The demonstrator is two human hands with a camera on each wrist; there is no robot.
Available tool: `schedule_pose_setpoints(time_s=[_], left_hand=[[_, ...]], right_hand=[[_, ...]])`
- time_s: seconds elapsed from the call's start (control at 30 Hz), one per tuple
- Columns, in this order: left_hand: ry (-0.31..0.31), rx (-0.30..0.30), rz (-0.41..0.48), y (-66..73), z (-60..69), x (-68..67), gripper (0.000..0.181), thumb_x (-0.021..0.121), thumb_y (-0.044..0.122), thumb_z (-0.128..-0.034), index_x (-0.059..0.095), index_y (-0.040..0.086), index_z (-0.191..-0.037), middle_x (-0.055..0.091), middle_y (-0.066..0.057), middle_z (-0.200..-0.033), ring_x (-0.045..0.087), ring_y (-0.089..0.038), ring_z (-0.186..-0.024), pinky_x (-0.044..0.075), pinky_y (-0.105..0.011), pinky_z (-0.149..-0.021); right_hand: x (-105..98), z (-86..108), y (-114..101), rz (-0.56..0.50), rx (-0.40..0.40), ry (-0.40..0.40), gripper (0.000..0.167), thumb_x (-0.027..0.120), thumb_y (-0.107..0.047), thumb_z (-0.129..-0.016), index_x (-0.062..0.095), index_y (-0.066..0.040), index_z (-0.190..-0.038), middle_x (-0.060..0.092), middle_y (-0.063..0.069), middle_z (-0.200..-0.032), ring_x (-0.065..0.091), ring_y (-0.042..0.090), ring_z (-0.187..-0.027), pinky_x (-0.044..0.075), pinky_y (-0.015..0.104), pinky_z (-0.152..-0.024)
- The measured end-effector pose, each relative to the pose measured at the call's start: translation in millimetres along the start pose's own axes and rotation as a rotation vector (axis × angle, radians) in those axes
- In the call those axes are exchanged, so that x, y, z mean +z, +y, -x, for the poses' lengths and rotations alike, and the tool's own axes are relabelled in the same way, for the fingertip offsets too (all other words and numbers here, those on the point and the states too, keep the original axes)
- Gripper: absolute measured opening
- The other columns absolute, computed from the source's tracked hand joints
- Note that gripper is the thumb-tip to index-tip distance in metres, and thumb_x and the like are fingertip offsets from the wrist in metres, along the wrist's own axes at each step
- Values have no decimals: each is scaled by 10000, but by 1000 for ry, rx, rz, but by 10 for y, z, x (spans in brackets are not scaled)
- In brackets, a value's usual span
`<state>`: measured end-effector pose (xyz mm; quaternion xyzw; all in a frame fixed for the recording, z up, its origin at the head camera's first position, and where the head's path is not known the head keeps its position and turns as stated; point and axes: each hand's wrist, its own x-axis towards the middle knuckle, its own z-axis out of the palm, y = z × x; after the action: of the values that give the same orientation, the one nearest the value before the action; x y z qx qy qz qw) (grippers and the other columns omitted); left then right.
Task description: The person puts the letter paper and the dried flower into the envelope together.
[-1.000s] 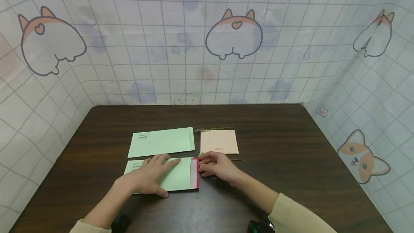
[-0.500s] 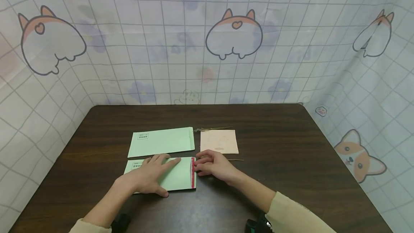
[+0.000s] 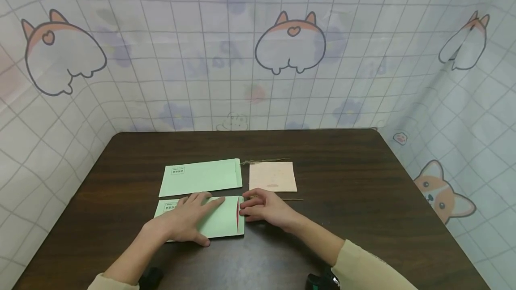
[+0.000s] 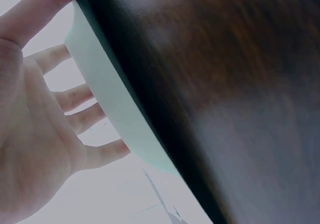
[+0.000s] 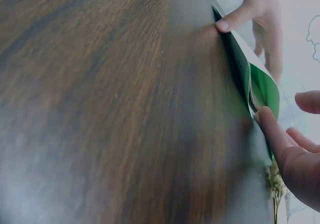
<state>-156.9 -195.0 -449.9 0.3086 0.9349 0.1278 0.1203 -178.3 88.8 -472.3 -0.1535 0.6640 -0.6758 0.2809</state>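
A light green envelope (image 3: 217,225) lies on the dark wooden table. My left hand (image 3: 183,218) rests on it with the fingers spread, thumb at its near edge. At the envelope's right end, the fingers of my right hand (image 3: 268,208) touch the open mouth. A thin red edge (image 3: 238,214) of the insert shows there; the rest of it is hidden inside. In the right wrist view the mouth (image 5: 262,86) bulges apart, and one fingertip of my right hand presses at it. The left wrist view shows my left hand (image 4: 45,119) spread over the envelope (image 4: 107,79).
A second green envelope (image 3: 201,178) lies just behind. To its right sits a pale peach sheet (image 3: 273,177) with a dried sprig (image 3: 266,161) along its back edge. Another sprig's stem (image 3: 293,199) pokes out beyond my right hand. A patterned curtain (image 3: 225,57) surrounds the table.
The red-edged insert has slid left into the envelope, from sticking out at the right end to a thin red line at the mouth. My right hand moved slightly left; my left hand stayed put.
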Motion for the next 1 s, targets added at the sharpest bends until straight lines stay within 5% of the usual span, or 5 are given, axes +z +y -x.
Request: schedule_pose_setpoints(time_s=[0.3, 0.57, 1.0], left_hand=[[-7, 9, 4, 10, 22, -34, 1058, 907, 449, -751, 361, 149, -1606, 389, -188, -1491, 373, -399, -1365, 322, -675, -1031], [-2, 16, 4, 8, 27, -33, 1056, 906, 446, -753, 358, 151, -1607, 379, -188, -1504, 368, -400, -1374, 316, -673, -1040], [-9, 12, 15, 11, 23, -33, 1039, 902, 425, -760, 363, 152, -1604, 374, -192, -1514, 360, -403, -1384, 295, -682, -1056]], right_hand=[[-214, 154, -59, 145, -31, -15, 369, 652, -87, -1013, 569, 96, -1323, 667, 265, -1198, 696, 369, -1043, 574, 457, -891], [-488, 313, -95, 279, -25, 44, 271, 682, -134, -1003, 660, 67, -1184, 700, 231, -1079, 690, 361, -952, 590, 456, -814], [-955, 531, -74, 375, 6, 166, 263, 679, -145, -1007, 662, 52, -1181, 678, 217, -1054, 663, 332, -895, 591, 424, -779]])
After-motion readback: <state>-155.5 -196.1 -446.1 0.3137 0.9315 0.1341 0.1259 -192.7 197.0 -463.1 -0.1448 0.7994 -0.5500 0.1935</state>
